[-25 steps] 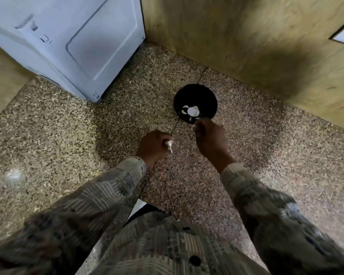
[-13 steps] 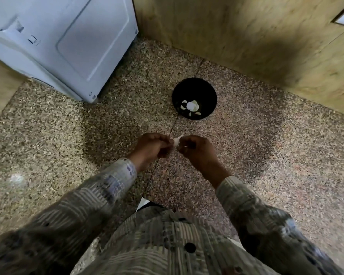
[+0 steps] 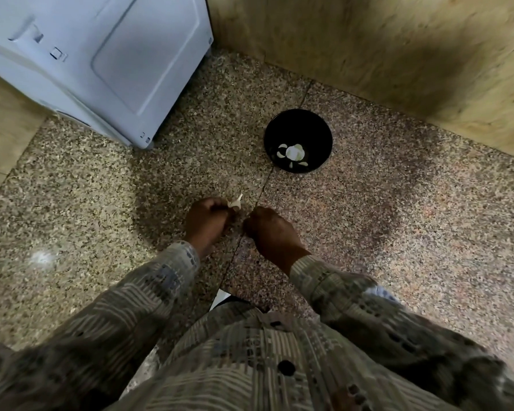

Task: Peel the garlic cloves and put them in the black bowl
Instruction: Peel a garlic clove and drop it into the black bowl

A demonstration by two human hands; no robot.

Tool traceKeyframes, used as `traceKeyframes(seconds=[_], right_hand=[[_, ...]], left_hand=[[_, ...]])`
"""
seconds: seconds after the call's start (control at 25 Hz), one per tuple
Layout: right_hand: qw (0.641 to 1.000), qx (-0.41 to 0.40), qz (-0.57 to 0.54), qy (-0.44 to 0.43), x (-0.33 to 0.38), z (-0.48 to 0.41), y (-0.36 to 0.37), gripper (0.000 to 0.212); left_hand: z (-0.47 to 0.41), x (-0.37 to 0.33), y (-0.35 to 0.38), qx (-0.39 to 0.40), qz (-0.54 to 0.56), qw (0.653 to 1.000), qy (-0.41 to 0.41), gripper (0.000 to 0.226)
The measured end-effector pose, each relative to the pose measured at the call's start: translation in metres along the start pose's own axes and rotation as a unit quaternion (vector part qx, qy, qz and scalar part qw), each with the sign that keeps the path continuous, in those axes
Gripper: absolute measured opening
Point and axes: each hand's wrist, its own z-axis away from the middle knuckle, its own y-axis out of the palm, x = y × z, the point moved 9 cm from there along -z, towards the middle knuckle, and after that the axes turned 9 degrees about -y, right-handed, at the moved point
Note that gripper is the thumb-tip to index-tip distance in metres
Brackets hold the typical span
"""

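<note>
Right hand (image 3: pixel 272 231) drawn back from the black bowl (image 3: pixel 297 129) rim, now well short of it, briefly joined the left hand (image 3: pixel 207 221) on the garlic clove (image 3: pixel 235 204), since parted slightly, clove left in left hand

Long-sleeved patterned shirt (image 3: pixel 250 360), olive-grey with pale stripes, dark buttons, blurred cuffs perhaps ribbed
</note>
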Motion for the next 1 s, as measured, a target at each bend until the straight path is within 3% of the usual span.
traceKeyframes(seconds=[0.12,0.2,0.28,0.32,0.36,0.44,0.48,0.52,0.6,0.76,0.88,1.0], right_hand=[[0.999,0.005,0.036,0.027,-0.014,0.012,0.001,0.018],[0.996,0.007,0.053,0.067,-0.032,0.026,-0.001,0.021],[0.99,-0.011,0.001,0.143,-0.054,0.044,-0.003,0.022],[0.971,-0.056,-0.101,0.211,-0.068,0.055,-0.005,0.018],[0.917,-0.113,-0.248,0.292,-0.082,0.069,-0.003,0.013],[0.735,-0.192,-0.517,0.394,-0.084,0.09,0.012,0.011],[0.681,-0.213,-0.574,0.403,-0.081,0.094,0.015,0.011],[0.663,-0.221,-0.589,0.406,-0.079,0.096,0.017,0.012],[0.671,-0.219,-0.576,0.412,-0.078,0.098,0.018,0.017],[0.714,-0.231,-0.507,0.424,-0.09,0.105,0.018,0.015],[0.744,-0.246,-0.425,0.453,-0.095,0.113,0.014,0.019],[0.79,-0.233,-0.36,0.438,-0.093,0.11,0.008,0.018]], left_hand=[[0.011,0.001,-0.01,-0.042,-0.036,0.998,0.039,0.03],[0.028,0.002,-0.009,-0.058,-0.115,0.989,0.078,0.024],[0.042,0.014,0.012,0.0,-0.137,0.988,0.074,0.016],[0.049,0.021,0.028,0.06,-0.118,0.989,0.063,0.017],[0.056,0.026,0.043,0.113,-0.103,0.987,0.054,0.021],[0.065,0.023,0.067,0.149,-0.118,0.978,0.082,0.026],[0.07,0.015,0.076,0.147,-0.145,0.971,0.122,0.025],[0.077,0.005,0.084,0.133,-0.176,0.961,0.165,0.025],[0.082,-0.012,0.096,0.102,-0.215,0.944,0.227,0.022],[0.079,-0.031,0.107,0.093,-0.264,0.92,0.273,0.016],[0.092,-0.041,0.118,0.11,-0.308,0.874,0.358,0.016],[0.085,-0.04,0.114,0.078,-0.309,0.876,0.361,0.017]])
